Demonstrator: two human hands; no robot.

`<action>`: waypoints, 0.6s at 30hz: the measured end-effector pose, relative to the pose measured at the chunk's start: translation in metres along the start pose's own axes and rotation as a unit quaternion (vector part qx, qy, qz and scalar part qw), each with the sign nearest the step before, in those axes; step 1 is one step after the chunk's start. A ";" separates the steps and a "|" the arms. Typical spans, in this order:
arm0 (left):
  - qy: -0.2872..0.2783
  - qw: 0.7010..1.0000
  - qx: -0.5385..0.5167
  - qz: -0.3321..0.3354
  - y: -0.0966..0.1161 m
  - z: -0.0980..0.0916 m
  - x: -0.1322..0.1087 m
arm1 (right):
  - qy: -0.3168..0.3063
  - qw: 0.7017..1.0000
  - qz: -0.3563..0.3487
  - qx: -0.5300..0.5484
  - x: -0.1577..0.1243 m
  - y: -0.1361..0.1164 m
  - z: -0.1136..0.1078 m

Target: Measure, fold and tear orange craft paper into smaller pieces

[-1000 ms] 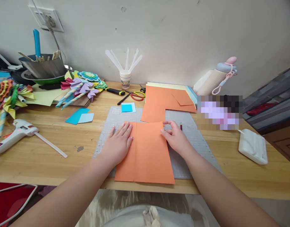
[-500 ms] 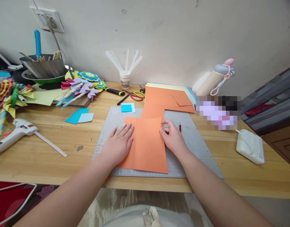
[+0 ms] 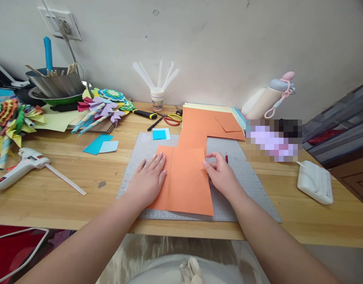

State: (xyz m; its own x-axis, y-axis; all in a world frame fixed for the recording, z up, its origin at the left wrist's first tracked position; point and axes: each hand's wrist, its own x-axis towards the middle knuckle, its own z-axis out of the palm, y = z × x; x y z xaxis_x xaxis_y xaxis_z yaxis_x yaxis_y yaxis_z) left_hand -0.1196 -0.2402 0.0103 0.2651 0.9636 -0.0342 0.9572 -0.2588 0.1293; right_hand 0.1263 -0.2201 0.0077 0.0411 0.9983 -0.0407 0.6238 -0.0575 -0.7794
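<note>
A sheet of orange paper [image 3: 189,181] lies on the grey cutting mat [image 3: 229,197]. A lengthwise line runs down its left part, with a thin dark gap near the top; I cannot tell whether it is cut through all the way. My left hand [image 3: 147,177] rests flat on the narrow left part, fingers stretched out. At the sheet's right edge, my right hand [image 3: 221,173] pinches the paper between thumb and finger. Past the far edge lies more orange paper [image 3: 196,122], partly on the mat. A dark red pencil [image 3: 226,157] lies just beyond my right hand.
Behind the mat are a cutter knife [image 3: 144,114], scissors [image 3: 172,120] and a paper cup [image 3: 157,98] of glue sticks. Blue paper pieces [image 3: 100,144] and a glue gun [image 3: 24,165] lie left, near paper flowers [image 3: 106,104]. A white device [image 3: 314,181] sits right.
The right part of the orange sheet has shifted slightly right with my right hand, and the line near its top shows more clearly. My left hand stays in place.
</note>
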 end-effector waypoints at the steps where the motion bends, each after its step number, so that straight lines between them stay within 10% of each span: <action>1: 0.000 1.000 0.001 -0.001 0.000 -0.002 -0.004 | -0.006 1.000 0.006 0.005 -0.005 0.000 -0.001; 18: -0.012 1.000 0.016 0.019 0.005 0.000 -0.027 | -0.029 0.999 0.010 -0.032 -0.040 -0.003 0.006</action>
State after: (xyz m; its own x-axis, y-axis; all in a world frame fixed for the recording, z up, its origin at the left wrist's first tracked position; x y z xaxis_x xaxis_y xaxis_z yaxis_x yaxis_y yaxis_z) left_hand -0.1219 -0.2675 0.0122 0.3045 0.9510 -0.0536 0.9493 -0.2984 0.0986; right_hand 0.1175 -0.2599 0.0080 0.0102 0.9955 -0.0945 0.6714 -0.0768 -0.7371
